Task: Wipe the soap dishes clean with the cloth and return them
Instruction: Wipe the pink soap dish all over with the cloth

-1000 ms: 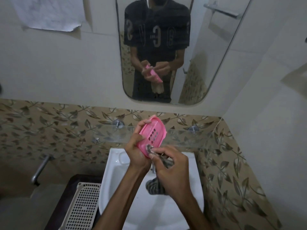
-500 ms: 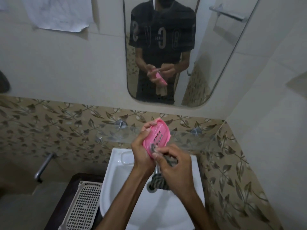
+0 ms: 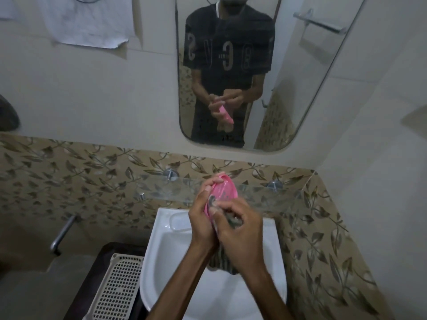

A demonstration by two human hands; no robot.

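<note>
We stand at the white sink (image 3: 161, 257) and take it as our landmark. Above its basin, our left hand (image 3: 203, 225) grips the pink soap dish (image 3: 225, 191), fingers curled around the dish's left rim and thumb side tucked behind, so the dish stands tilted on edge with its hollow face turned toward us. The dish sits just above the back rim of the sink, in front of the glass shelf (image 3: 254, 192) that runs along the wall behind the sink.

Our right hand (image 3: 240, 234) is closed around the cloth (image 3: 221, 262), a dark striped rag. The fingertips press a bunched corner of it against the lower inside of the soap dish, touching the pink plastic. The rest of the cloth hangs down below both hands, over the middle of the sink basin.

To the left of the sink, a cream plastic basket (image 3: 115, 289) with a grid pattern lies against the sink's rim on a dark counter. Further left of the sink, a metal handle (image 3: 62, 234) sticks out from the leaf-patterned tile band.

Above the sink, on the wall, hangs the mirror (image 3: 300, 88); in it we see a person in a dark printed shirt with both hands brought together around the pink dish. Up and to the left of the sink, a sheet of paper (image 3: 87, 21) is fixed to the plain wall.
</note>
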